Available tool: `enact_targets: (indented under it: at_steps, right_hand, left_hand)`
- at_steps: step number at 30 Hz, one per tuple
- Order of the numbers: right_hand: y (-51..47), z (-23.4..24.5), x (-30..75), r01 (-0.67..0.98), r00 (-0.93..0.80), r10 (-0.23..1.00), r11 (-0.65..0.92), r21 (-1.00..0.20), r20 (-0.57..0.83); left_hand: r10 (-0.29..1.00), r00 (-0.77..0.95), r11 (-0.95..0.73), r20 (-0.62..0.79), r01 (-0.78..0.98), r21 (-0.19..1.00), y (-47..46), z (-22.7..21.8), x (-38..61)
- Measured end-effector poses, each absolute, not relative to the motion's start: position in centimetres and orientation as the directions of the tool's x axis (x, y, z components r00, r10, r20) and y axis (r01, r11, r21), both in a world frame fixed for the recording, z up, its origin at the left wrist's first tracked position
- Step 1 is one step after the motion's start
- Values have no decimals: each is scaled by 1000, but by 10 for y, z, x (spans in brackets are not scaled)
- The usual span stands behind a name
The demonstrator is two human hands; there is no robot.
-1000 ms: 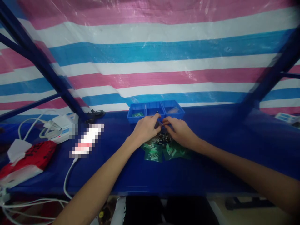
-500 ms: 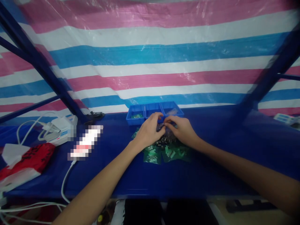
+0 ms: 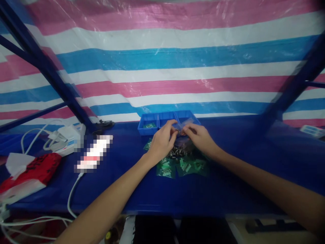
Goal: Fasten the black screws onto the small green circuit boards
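Note:
Both hands meet over the middle of the table, in front of a blue divided tray (image 3: 148, 130). Between them is a small clear plastic bag (image 3: 180, 126). My left hand (image 3: 164, 139) pinches its left side, fingers curled. On the other side my right hand (image 3: 200, 137) grips it between thumb and fingertips. What the bag holds is too small to make out. Below the hands lies a heap of small metal parts (image 3: 177, 152). Closer to me are green bags, one on the left (image 3: 166, 167) and one on the right (image 3: 192, 166), with pale pieces inside.
A lit, blurred-out device (image 3: 95, 154) with a white cable lies to the left. Beyond it stand a white power strip (image 3: 72, 144) with cables and a red bag (image 3: 42, 169). Blue frame posts rise on both sides, with a striped sheet (image 3: 162, 59) behind.
My right hand has moved slightly right, away from my left hand. More of the clear bag shows between them. The view has shifted slightly.

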State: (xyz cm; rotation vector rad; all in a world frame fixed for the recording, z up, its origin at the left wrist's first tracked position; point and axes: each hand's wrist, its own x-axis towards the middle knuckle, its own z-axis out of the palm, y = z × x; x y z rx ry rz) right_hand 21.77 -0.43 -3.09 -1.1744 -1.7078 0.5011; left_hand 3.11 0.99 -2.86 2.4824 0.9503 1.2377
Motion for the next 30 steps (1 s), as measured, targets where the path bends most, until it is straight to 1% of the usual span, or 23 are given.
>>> enact_targets:
  at_steps: [3, 7, 11, 13, 18, 20, 23, 27, 28, 30]
  right_hand:
    - [-6, -31, 216, 373, -66, 877, 464, -804, 476]
    - [-8, -30, 214, 304, -62, 874, 476, -825, 482]
    - [-9, -27, 213, 241, 20, 886, 445, -862, 463]
    - [-10, -26, 213, 226, 35, 887, 442, -868, 461]
    - [-12, -27, 210, 188, -19, 900, 430, -883, 435]
    - [-12, -28, 210, 201, -54, 904, 425, -883, 423]
    - [-11, -29, 211, 292, -81, 890, 451, -843, 448]
    - [-9, -28, 215, 448, -75, 861, 480, -754, 503]
    - [-8, -28, 215, 457, -80, 865, 474, -752, 496]
    - [-8, -26, 216, 413, -89, 890, 441, -797, 447]
  left_hand:
    - [624, 436, -778, 648, 422, 465, 8, -27, 32]
    - [618, 432, -783, 657, 416, 462, 7, -27, 33]
    - [593, 456, -793, 664, 473, 384, 7, -28, 32]
    - [587, 482, -793, 650, 505, 341, 6, -29, 32]
    - [583, 442, -771, 681, 567, 291, 7, -30, 30]
    - [576, 430, -770, 695, 569, 287, 9, -30, 29]
    - [575, 409, -776, 709, 548, 313, 13, -30, 28]
    - [599, 358, -777, 716, 477, 411, 17, -31, 28]
    - [606, 353, -777, 713, 453, 437, 17, -30, 29]
    - [614, 352, -781, 707, 403, 477, 17, -30, 30]
